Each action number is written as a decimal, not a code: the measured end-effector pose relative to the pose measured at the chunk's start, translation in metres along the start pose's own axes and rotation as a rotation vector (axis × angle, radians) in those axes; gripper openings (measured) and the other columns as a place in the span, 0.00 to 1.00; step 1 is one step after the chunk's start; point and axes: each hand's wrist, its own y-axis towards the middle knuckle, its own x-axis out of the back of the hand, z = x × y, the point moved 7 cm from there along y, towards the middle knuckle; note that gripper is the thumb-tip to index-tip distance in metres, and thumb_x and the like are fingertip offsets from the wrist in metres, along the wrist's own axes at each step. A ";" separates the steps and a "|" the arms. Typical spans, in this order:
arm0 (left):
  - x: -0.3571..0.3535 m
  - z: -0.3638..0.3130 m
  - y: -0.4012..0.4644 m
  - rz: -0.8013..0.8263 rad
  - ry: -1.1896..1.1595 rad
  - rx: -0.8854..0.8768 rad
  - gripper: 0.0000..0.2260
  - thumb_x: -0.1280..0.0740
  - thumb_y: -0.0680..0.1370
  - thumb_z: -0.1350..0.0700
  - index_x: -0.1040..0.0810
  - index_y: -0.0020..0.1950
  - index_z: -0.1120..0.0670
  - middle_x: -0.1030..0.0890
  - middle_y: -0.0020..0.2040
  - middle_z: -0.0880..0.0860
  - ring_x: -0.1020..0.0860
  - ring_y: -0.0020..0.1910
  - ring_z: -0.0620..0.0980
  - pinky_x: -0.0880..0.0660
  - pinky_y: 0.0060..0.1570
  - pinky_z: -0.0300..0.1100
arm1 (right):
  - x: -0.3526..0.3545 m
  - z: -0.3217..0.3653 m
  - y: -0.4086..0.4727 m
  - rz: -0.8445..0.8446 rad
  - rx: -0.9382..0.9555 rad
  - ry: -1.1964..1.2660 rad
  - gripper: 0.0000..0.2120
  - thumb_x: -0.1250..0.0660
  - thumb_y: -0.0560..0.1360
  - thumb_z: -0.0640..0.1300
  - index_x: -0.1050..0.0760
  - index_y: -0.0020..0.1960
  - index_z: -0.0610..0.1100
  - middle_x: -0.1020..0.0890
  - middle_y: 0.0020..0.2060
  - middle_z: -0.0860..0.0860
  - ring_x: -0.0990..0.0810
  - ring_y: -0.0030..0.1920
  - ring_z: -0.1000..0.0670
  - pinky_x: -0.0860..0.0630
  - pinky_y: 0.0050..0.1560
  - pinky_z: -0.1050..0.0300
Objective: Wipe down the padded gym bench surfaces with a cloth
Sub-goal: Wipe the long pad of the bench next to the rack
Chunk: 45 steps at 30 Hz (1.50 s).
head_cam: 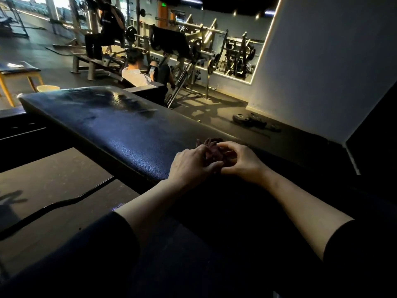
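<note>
While the left hand (192, 166) and right hand (240, 160) both curl their fingers round a bunched dark reddish cloth (211, 150), it sits crumpled between them, with no clear long axis. It lies at the near end of the black padded counter (111, 125), whose length runs away toward the upper left.

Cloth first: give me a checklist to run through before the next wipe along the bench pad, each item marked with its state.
1. Cloth held by both hands: ok.
2. Left hand grips cloth: ok.
3. Right hand pinches cloth: ok.
4. Cloth spread flat for wiping: not ok, bunched.
5. Bench pad free of objects along its length: ok.
6. Cloth damp: cannot tell.
</note>
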 end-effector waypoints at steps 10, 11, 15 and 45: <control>0.013 0.023 -0.010 -0.163 0.126 0.051 0.14 0.35 0.74 0.50 0.29 0.55 0.57 0.17 0.41 0.56 0.21 0.47 0.59 0.33 0.54 0.49 | 0.034 -0.028 -0.016 -0.502 -0.318 -0.247 0.18 0.40 0.73 0.34 0.29 0.62 0.39 0.26 0.60 0.42 0.27 0.59 0.43 0.28 0.57 0.52; 0.012 0.026 -0.011 -0.161 0.147 0.049 0.13 0.35 0.74 0.50 0.27 0.54 0.56 0.17 0.42 0.56 0.21 0.48 0.58 0.34 0.56 0.48 | 0.033 -0.012 -0.015 -0.573 -0.197 -0.388 0.17 0.39 0.72 0.34 0.28 0.60 0.38 0.26 0.59 0.42 0.27 0.58 0.42 0.27 0.57 0.50; 0.017 0.029 -0.013 -0.218 0.154 0.019 0.08 0.35 0.74 0.54 0.24 0.50 0.56 0.18 0.41 0.54 0.23 0.48 0.57 0.35 0.56 0.48 | 0.006 0.025 0.004 -0.397 0.190 -0.574 0.13 0.38 0.74 0.48 0.21 0.55 0.46 0.22 0.59 0.44 0.28 0.63 0.42 0.32 0.64 0.46; 0.037 0.090 0.002 -0.192 0.097 -0.044 0.07 0.33 0.76 0.54 0.18 0.52 0.51 0.19 0.53 0.49 0.23 0.54 0.51 0.26 0.52 0.47 | -0.034 -0.023 0.099 0.150 0.028 -0.651 0.23 0.50 0.83 0.49 0.46 0.77 0.48 0.46 0.77 0.47 0.49 0.77 0.49 0.54 0.76 0.54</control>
